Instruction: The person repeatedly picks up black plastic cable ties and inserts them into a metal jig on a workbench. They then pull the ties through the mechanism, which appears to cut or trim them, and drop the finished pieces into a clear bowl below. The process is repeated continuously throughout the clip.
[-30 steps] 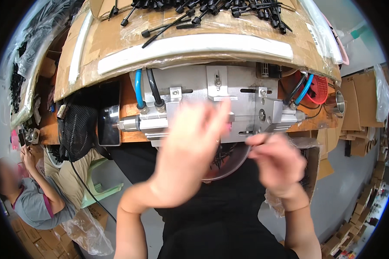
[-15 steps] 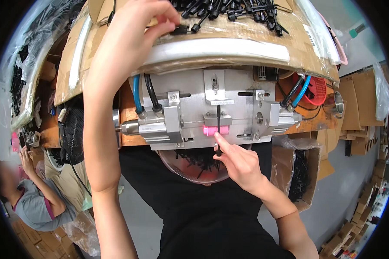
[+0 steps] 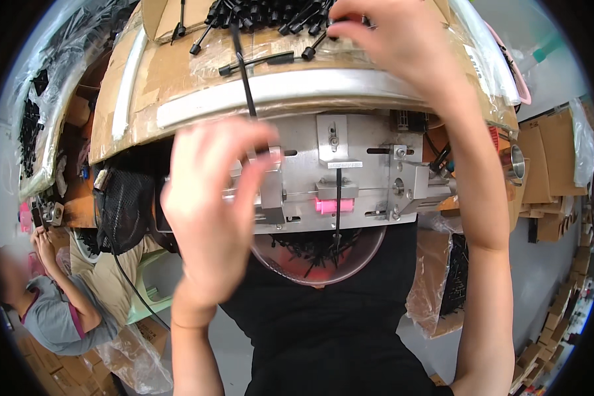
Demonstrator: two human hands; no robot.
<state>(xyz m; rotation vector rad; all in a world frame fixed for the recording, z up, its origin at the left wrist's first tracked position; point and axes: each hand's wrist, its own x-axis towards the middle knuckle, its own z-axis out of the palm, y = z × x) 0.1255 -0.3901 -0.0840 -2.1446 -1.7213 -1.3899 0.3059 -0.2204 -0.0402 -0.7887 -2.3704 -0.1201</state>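
My left hand (image 3: 218, 191), blurred by motion, is closed around the lower end of a thin black rod (image 3: 246, 79) in front of the metal fixture (image 3: 303, 142). The rod stands up from the fingers, its far end over the cardboard. My right hand (image 3: 402, 46) reaches to the pile of black capped rods (image 3: 244, 13), its fingers pinched on a rod there, partly hidden by the hand. Another black rod (image 3: 338, 191) lies in the fixture across a pink block (image 3: 325, 206), its near end over a clear bowl (image 3: 284, 267) of black pieces.
Cardboard (image 3: 132, 125) with a white padded edge (image 3: 198, 109) lies beyond the fixture. A black mesh bag (image 3: 125, 204) hangs at the left. A lined box (image 3: 429, 300) of black parts stands at the right, below a metal cup (image 3: 512, 162). Another person (image 3: 63, 317) works at the far left.
My left hand has come back from the pile towards the fixture with a black rod. My right hand has left the rod on the pink block and moved up to the pile.
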